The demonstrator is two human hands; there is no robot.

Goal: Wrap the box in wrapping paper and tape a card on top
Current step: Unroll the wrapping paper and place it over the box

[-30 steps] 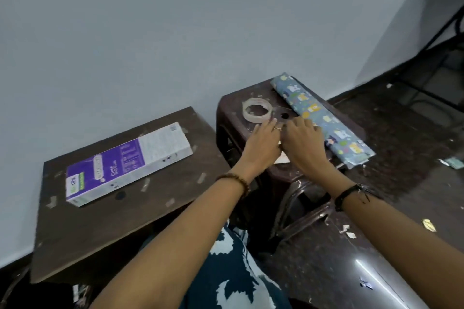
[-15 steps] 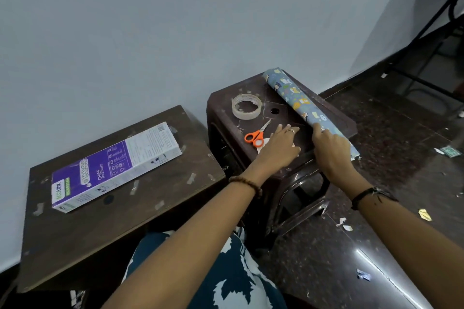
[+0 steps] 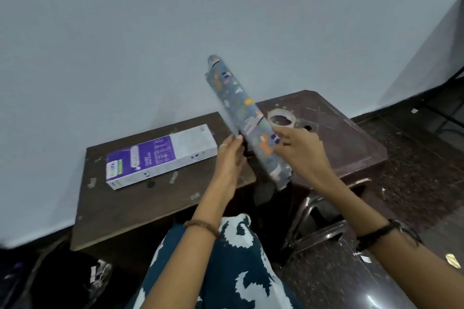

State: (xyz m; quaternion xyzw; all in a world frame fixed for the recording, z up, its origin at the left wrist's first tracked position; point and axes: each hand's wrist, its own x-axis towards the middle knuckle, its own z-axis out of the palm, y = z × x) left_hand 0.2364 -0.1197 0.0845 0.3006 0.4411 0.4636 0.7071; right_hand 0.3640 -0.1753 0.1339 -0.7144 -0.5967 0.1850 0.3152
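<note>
Blue patterned wrapping-paper roll (image 3: 247, 118) held up off the tables, tilted, top end toward the wall, motion-blurred. Right hand (image 3: 300, 150) grips its lower part; left hand (image 3: 229, 158) touches its left edge, fingers fairly straight. Purple-white cardboard box (image 3: 160, 155) lies flat on dark wooden table (image 3: 130, 206). Clear tape ring (image 3: 281, 119) on dark brown plastic stool (image 3: 349, 140).

Wrapping paper roll (image 3: 247, 120): blue, patterned, rolled, tilted with top toward 11 o'clock, raised off the bench. Box (image 3: 160, 157): purple-white, lying flat at 9 o'clock.
</note>
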